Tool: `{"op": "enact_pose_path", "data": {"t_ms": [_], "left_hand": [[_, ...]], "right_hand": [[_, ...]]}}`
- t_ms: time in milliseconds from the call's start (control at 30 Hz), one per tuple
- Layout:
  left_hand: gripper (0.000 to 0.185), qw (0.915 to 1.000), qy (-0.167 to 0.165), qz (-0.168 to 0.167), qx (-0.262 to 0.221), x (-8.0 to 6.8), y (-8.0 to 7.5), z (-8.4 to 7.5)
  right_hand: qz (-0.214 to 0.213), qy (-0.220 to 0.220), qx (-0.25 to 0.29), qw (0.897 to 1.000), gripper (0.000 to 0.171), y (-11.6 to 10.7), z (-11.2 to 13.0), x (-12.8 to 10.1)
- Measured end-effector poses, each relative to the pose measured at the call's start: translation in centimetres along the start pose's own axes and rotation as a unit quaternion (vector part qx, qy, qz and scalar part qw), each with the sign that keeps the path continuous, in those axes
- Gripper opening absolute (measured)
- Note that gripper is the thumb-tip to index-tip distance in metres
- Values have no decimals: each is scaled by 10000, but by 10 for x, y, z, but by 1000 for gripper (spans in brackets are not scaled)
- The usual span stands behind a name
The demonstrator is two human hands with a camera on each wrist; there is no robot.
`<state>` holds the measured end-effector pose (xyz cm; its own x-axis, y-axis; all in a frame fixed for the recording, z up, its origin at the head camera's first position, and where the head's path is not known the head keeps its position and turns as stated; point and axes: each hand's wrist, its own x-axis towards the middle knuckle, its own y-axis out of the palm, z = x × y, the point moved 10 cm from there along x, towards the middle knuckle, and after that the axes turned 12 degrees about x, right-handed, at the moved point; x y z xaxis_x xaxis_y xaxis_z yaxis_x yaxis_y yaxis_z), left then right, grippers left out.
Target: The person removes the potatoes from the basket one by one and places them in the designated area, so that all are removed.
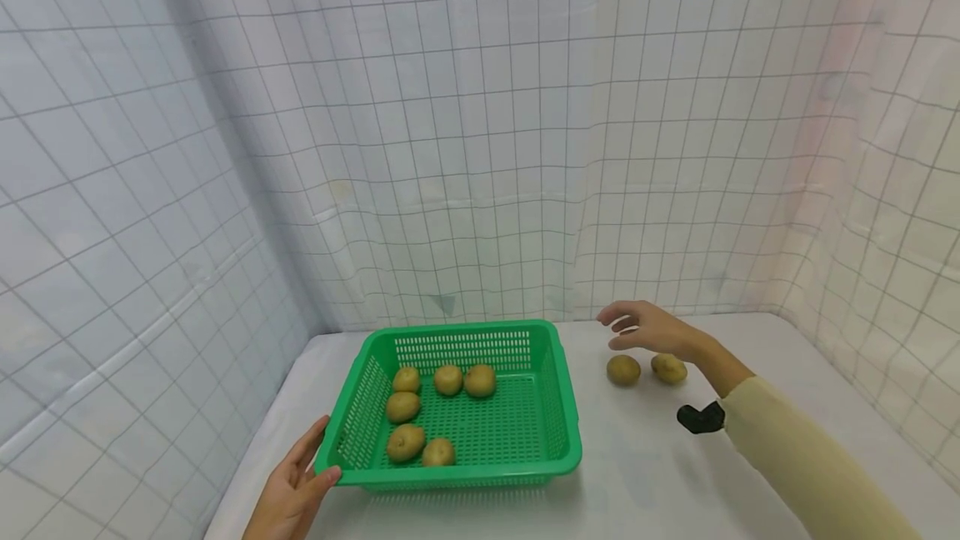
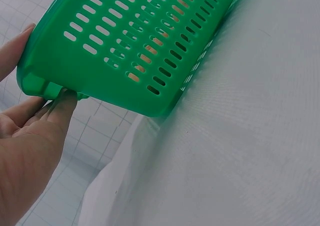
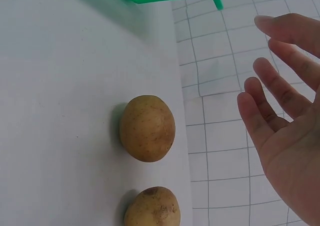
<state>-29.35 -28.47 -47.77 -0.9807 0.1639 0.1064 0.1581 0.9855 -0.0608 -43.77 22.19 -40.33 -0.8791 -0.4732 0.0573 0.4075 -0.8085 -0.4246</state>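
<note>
A green plastic basket [image 1: 510, 469] stands on the white table with several potatoes [image 1: 404, 407] inside, mostly in its left half. My left hand [image 1: 288, 494] grips the basket's near left corner, thumb over the rim and fingers along the outer side. The left wrist view shows that hand [image 2: 37, 136] with fingertips under the rim. To the right of the basket my right hand [image 1: 648, 330] hovers above the table, holding nothing, its fingers [image 3: 282, 88] loosely bent and spread. Just below it lies one potato [image 1: 623, 370], with more potato [image 1: 670, 368] beside it, partly hidden by my wrist.
A small dark, bent object [image 1: 701, 418] shows beside my right sleeve [image 1: 802, 457], partly covered by it. White sheeting with a grid pattern [image 1: 480, 148] rises behind the table [image 1: 630, 473] and along both sides.
</note>
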Motion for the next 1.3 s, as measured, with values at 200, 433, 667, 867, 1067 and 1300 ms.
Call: {"op": "enact_pose_path", "data": {"t_ms": [200, 433, 667, 867, 1067, 1300], "left_hand": [[82, 10000, -24, -4, -30, 0, 0, 1], [82, 10000, 51, 58, -61, 0, 0, 0], [84, 9998, 121, 161, -49, 0, 1, 0], [84, 9998, 100, 169, -47, 0, 1, 0], [84, 10000, -1, 92, -14, 1, 0, 1], [83, 9999, 8, 59, -90, 0, -1, 2]], "right_hand": [[109, -23, 53, 9999, 49, 8, 5, 4], [207, -66, -90, 9997, 48, 22, 19, 13], [391, -140, -38, 9991, 48, 38, 29, 23], [534, -194, -76, 9984, 47, 54, 38, 31], [726, -354, 27, 9967, 48, 68, 49, 39], [966, -478, 86, 9941, 46, 86, 64, 47]]}}
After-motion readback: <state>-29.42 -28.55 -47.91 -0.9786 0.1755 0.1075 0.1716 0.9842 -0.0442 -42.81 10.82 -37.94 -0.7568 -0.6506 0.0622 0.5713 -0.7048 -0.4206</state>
